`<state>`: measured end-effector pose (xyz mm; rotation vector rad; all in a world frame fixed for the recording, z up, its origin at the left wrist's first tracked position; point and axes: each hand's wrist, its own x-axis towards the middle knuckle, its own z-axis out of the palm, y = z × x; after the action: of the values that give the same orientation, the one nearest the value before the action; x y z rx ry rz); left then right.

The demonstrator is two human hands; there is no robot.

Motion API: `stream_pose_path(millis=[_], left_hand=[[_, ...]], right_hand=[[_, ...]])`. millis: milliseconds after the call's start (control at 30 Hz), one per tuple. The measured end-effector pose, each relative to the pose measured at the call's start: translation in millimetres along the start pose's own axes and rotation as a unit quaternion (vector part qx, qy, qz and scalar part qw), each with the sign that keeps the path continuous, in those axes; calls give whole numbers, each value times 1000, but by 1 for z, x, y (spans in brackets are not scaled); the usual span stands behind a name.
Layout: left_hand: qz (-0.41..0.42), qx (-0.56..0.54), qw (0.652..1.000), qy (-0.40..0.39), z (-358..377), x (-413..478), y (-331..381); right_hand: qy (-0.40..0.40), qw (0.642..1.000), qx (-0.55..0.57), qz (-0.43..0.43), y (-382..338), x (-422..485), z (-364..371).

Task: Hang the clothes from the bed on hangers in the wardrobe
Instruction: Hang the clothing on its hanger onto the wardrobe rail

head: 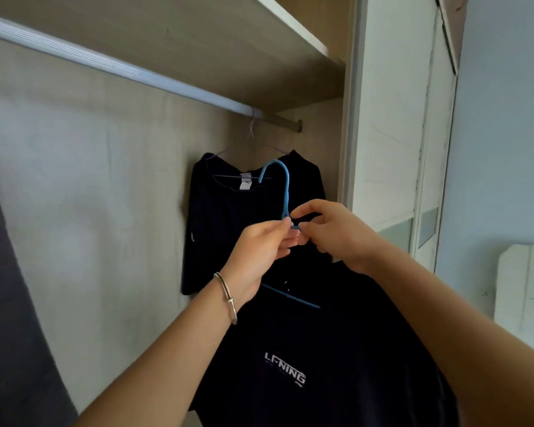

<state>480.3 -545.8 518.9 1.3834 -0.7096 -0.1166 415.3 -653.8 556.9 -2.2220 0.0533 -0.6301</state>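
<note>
Both hands meet at the neck of a thin blue hanger [285, 192], its smooth curved hook standing upright, clear below the rail [121, 67]. The left hand [259, 251] pinches the neck between thumb and fingers; the right hand [333, 232] is curled closed just beside it, fingertips on the same spot. A soft black shirt [305, 349] with pale blocky lettering drapes from the hanger. Behind, a second dark shirt [228, 223] hangs on a thin wire hanger [253, 140] from the ribbed metal rail, under a pale wood-grain shelf [198, 35]. A slim metal bangle [227, 295] circles the left wrist.
</note>
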Motion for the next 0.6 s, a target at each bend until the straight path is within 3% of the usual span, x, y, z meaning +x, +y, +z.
stream_pose_path(millis=[133,333,467,600], left_hand=[[6,-51,997,55,-16,30,4],[15,-53,987,151,-67,80,27],[24,-61,979,192,-109,106,44],[41,-6,971,236,-140,112,56]], right_hand=[[-89,990,104,-24,-8,31,1],[-94,992,-71,-44,-8,63,25],[-159,985,49,-35,-15,81,45],[-133,967,210,-49,-36,112,74]])
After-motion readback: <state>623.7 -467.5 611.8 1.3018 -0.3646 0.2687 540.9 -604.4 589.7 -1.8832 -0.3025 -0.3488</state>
